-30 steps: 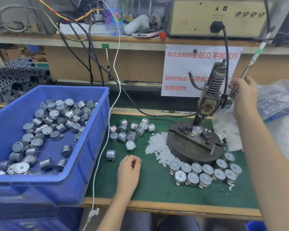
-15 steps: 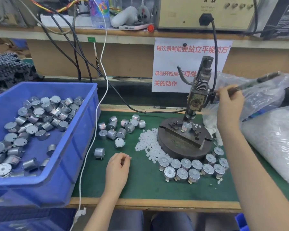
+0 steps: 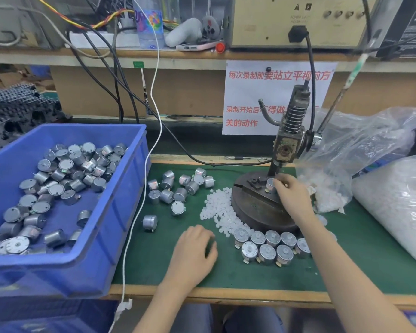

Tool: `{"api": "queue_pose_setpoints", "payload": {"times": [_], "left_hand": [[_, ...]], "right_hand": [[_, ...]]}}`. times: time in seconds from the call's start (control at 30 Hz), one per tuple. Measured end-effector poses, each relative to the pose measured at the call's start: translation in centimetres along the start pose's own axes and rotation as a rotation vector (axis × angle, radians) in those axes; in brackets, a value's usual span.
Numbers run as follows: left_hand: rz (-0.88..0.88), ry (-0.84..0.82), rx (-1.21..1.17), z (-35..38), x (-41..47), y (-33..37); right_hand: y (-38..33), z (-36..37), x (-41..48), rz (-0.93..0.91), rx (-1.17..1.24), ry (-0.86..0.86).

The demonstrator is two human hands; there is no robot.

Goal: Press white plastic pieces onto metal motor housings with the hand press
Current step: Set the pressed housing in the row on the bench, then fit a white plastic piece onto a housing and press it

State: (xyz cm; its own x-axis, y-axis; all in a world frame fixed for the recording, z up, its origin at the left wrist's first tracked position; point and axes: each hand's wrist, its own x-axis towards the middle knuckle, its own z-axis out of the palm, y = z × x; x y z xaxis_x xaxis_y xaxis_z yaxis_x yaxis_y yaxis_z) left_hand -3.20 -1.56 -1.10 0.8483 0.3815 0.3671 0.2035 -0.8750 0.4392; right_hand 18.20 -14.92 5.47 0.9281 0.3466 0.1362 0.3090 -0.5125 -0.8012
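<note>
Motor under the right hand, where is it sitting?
In the head view, right of centre, the motor sits on the round press base, just below the ram, with the right hand gripping it.

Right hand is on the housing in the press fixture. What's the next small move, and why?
Probably lift the housing out and set it with the finished row in front of the base: the right hand pinches it, and the lever stands up unheld.
</note>
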Motion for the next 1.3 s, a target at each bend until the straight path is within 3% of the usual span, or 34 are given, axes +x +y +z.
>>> {"api": "queue_pose_setpoints", "payload": {"times": [0.07,0.27,0.37,0.53,0.7,0.83,1.0,1.3], "left_hand": [[0.106,-0.042,0.054,0.3,0.0,0.2],[0.156,-0.184,0.193,1.5,0.2,-0.7],[0.166,-0.193,0.201,1.7,0.2,-0.8],[0.148,-0.118,0.156,1.6,0.2,-0.7],[0.074,0.003,0.156,0.7,0.3,-0.1],[0.012,0.139,0.165,0.6,0.2,-0.2],[-0.111,0.152,0.174,0.4,0.2,-0.2],[-0.13,0.129,0.155,-0.1,0.5,-0.2]], "right_hand": [[-0.4,0.6,0.1,-0.075,-0.105,-0.004],[-0.1,0.9,-0.3,-0.215,-0.358,0.019],[-0.3,0.6,-1.0,-0.232,-0.376,-0.017],[-2.2,1.4,-5.2,-0.362,-0.202,-0.209],[-0.9,4.2,-10.2,-0.548,-0.273,-0.387],[0.7,4.5,-11.3,-0.643,-0.473,-0.384],[0.2,4.9,-11.2,-0.701,-0.556,-0.396],[-6.3,10.0,-8.9,-0.639,-0.353,-0.424]]}}
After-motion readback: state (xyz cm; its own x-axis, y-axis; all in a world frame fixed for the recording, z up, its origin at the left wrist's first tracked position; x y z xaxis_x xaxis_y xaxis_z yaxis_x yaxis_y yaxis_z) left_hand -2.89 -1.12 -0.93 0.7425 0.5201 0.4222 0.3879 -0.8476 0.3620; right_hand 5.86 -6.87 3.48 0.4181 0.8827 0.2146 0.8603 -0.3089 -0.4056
